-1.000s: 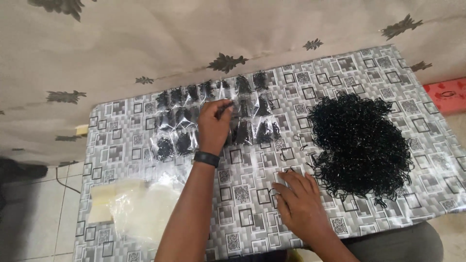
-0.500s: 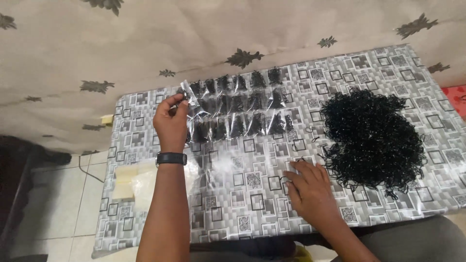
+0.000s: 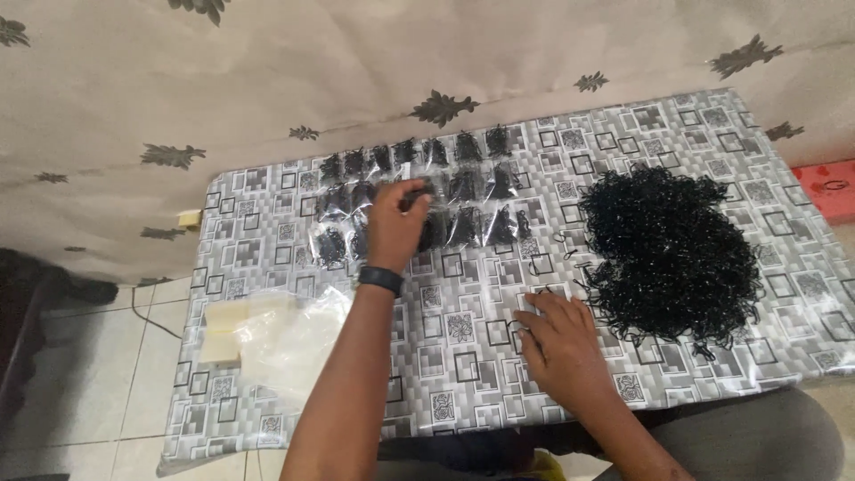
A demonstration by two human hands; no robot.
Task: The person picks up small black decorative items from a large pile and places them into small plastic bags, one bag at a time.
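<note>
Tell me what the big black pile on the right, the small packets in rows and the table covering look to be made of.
Big black pile: thin loops, probably rubber or elastic bands; glinting slightly.
Small clear packets: thin glossy plastic film, shiny and crinkled, dark contents.
Grey square-patterned table cover: likely vinyl or oilcloth; smooth sheen, drapes over the edge.

A low table (image 3: 267,419) with a grey square-pattern cover stands against a beige wall (image 3: 267,71) with dark leaf prints at 12 o'clock. Pale floor tiles (image 3: 89,374) show at 8 o'clock, and a red box (image 3: 833,187) at 3 o'clock.
</note>
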